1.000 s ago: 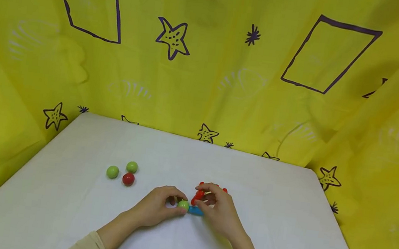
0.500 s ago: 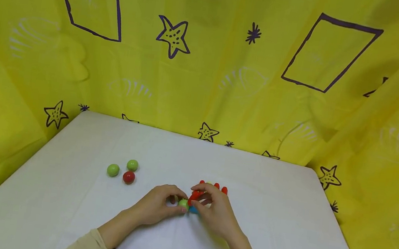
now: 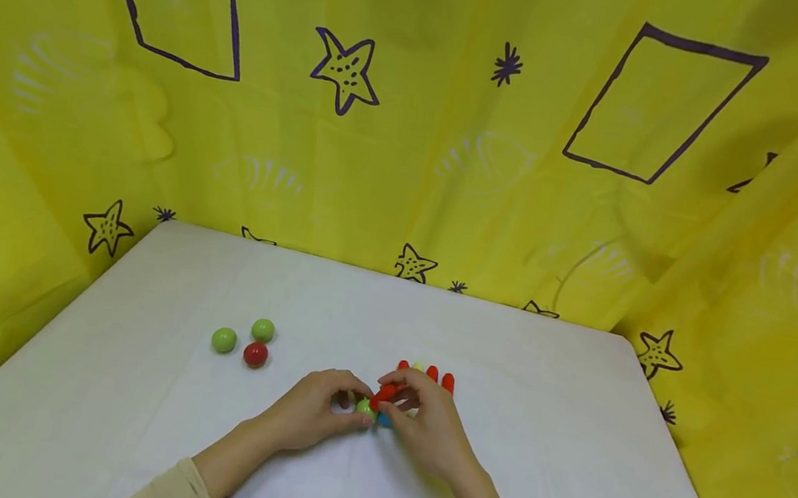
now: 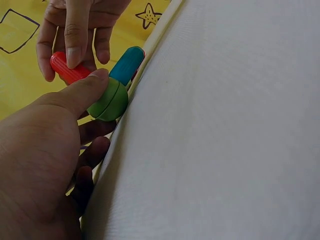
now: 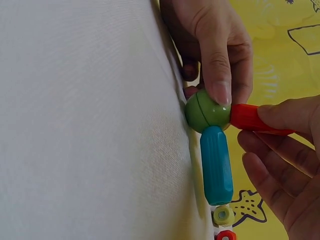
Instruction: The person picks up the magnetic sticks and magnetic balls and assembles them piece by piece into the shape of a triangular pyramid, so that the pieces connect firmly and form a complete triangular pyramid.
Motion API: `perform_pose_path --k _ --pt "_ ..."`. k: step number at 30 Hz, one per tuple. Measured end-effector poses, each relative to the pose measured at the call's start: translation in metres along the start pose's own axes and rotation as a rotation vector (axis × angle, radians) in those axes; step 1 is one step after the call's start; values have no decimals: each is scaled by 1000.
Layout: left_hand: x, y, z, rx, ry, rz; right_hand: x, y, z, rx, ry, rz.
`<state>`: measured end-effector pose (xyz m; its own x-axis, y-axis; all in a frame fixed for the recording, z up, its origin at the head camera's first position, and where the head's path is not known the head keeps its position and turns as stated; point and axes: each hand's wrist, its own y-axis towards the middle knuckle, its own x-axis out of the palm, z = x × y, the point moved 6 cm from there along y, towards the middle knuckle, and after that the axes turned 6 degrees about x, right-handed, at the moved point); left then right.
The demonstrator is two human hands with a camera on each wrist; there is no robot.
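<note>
Left hand [image 3: 312, 410] is pinching a glossy, seamed green ball [image 5: 206, 112]; right hand [image 3: 435, 424] is gripping a faceted red rod [image 5: 244, 117] against it, blue rod [image 5: 216, 165] adjoining. Ball is sitting mid-worktop [image 3: 543, 419], white surface stretching toward the right edge.

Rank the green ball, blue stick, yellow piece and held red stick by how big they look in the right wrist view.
Largest to smallest:
1. Blue stick
2. Green ball
3. Red stick, partly hidden, so ranked by what shows
4. Yellow piece, seen end-on
</note>
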<state>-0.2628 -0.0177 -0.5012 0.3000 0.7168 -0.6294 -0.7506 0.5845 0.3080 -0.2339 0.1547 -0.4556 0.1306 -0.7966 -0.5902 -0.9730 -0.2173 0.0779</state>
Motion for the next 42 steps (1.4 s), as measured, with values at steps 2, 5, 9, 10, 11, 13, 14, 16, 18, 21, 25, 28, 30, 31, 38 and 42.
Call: perform_pose_path --k 2,5,9,10,11,13,14,16,18,21,25,28,30,31,38,42 --pt "0 0 1 -2 -8 -1 0 -1 0 3 -3 -1" --pt "1 0 1 -3 -12 0 -1 -1 1 -3 7 0" --pt "0 -3 -4 -13 -5 7 -1 0 1 -7 2 -6" --pt "-1 -4 -5 -17 -8 10 -1 0 2 -8 -4 -8" --pt "-1 -5 -5 -21 -12 11 -1 0 2 -9 -14 -13" --pt "-1 -6 -6 -26 -26 11 -2 0 4 -8 -40 -24" --pt "-1 -6 -6 -26 -34 9 -3 0 6 -4 -49 -30" --pt "-1 -7 -6 -26 -47 9 -5 -1 8 5 -66 -44" --pt "-1 -6 -5 -24 -52 16 -7 -1 10 21 -79 -63" --pt "-2 -5 -6 -21 -48 36 -9 -1 12 45 -84 -103" --pt "-1 -4 -7 -27 -49 45 -8 0 17 84 -92 -148" --pt "-1 -3 -7 -30 -51 43 -8 1 20 112 -99 -164" --pt "-1 -3 -6 -34 -52 43 -7 2 22 121 -102 -174" --pt "-1 -2 -6 -34 -52 45 -7 2 23 124 -99 -181" --pt "-1 0 -7 -41 -58 44 -8 2 27 109 -89 -189" --pt "-1 1 -6 -27 -66 41 -11 3 27 121 -61 -163"
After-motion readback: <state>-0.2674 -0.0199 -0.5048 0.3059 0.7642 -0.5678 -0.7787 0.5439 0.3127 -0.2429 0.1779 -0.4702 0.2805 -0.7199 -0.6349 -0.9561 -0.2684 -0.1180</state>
